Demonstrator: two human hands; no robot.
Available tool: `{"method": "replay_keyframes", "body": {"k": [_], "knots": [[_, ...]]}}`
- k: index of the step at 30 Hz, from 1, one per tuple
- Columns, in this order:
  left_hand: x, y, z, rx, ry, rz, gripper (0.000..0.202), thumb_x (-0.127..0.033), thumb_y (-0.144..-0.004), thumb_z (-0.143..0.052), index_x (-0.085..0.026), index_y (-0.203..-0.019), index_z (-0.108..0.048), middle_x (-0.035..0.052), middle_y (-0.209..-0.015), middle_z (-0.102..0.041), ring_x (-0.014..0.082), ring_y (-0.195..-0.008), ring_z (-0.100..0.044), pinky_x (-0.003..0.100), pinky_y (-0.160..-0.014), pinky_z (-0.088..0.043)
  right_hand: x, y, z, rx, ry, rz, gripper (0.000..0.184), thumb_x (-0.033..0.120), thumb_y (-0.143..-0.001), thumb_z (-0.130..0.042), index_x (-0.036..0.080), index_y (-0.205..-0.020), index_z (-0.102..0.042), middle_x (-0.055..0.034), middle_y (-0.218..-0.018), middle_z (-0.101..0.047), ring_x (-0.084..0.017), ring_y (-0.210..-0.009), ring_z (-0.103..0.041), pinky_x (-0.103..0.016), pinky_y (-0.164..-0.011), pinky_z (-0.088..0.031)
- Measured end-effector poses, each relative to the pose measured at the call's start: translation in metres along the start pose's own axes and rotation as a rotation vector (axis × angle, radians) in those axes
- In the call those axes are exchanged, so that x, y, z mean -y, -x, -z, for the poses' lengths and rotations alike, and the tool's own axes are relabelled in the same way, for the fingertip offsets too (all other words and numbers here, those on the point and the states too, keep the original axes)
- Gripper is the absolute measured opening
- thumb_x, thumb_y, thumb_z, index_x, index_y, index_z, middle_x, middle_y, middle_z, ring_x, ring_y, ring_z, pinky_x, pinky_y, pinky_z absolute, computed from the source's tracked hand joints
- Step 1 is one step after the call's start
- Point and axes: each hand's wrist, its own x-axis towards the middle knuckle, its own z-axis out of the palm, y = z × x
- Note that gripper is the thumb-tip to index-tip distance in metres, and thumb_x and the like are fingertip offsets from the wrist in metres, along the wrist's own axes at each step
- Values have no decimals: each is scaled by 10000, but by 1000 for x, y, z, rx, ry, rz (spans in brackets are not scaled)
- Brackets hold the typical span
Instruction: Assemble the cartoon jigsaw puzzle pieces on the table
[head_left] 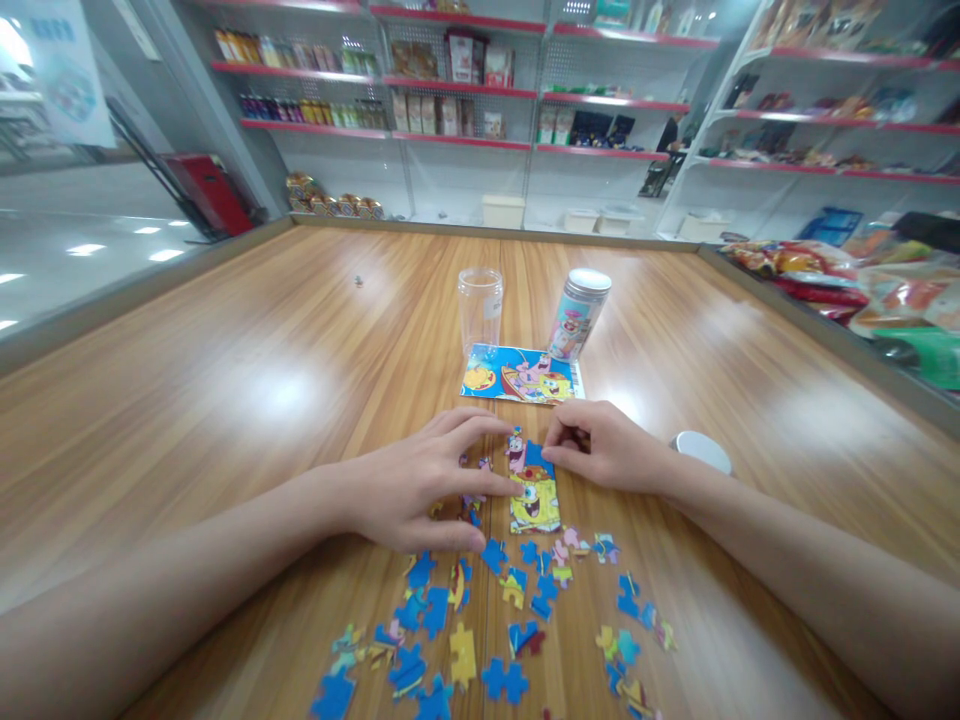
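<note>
My wood-grain table (pixel 375 340) spreads wide before me, patched with glare and edged by a raised dark rim; beyond it stand red-edged shelves (pixel 465 90) of bottles and packages, with bright packets (pixel 817 265) heaped to the right; a clear jar (pixel 480 300) and a lidded can (pixel 577 315) stand just behind the picture card (pixel 517 378).

The joined puzzle section (pixel 534 505) lies between my hands, on the near side of the card; my left hand (pixel 427 480) is spread loose, its fingertips over the section's left edge; my right hand (pixel 607 450) is curled, finger and thumb at the upper right edge, and whether they pinch a piece I cannot tell.

My left fingers partly hide some loose pieces (pixel 435 612); the bottom edge cuts others off; my right wrist covers part of a white disc (pixel 703 452); a tiny object (pixel 358 281) far off is too small to identify.
</note>
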Motion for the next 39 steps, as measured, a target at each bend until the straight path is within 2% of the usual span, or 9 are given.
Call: {"method": "replay_keyframes", "body": {"k": [2, 10, 15, 29, 39], "knots": [[0, 0, 0, -5, -11, -1, 545, -526, -877, -652, -274, -1357, -602, 159, -1485, -376, 373, -1360, -358, 582, -1141, -362, 0, 0, 0, -1, 3, 0, 103, 239, -854, -660, 158, -792, -641, -8, -709, -606, -107, -615, -505, -241, -594, -395], [2, 0, 0, 13, -14, -5, 541, -531, -874, -651, -267, -1345, -609, 153, -1450, -440, 367, -1339, -363, 586, -1142, -353, 0, 2, -1, -4, 15, -8, 125, 267, -873, -651, 163, -805, -642, -16, -728, -608, -114, -624, -507, -245, -600, -395], [1, 0, -1, -19, 3, -9, 528, -518, -870, -666, -277, -1336, -615, 144, -1430, -468, 362, -1327, -386, 579, -1143, -358, 0, 1, 0, 7, 28, 25, 103, 256, -866, -661, 168, -817, -640, -9, -700, -590, -123, -634, -501, -251, -614, -388], [1, 0, -2, -23, -4, -15, 526, -513, -862, -682, -264, -1322, -628, 151, -1424, -479, 358, -1323, -392, 580, -1140, -356, 0, 2, 0, 42, 67, 70, 77, 252, -880, -633, 179, -858, -631, 5, -673, -546, -138, -660, -484, -268, -649, -375], [1, -1, -1, 9, -22, -2, 525, -519, -877, -659, -266, -1335, -621, 152, -1449, -458, 357, -1341, -373, 579, -1154, -337, 5, 2, 2, 31, 73, 109, 27, 185, -841, -620, 180, -859, -640, 19, -650, -518, -131, -649, -478, -260, -647, -374]]}}
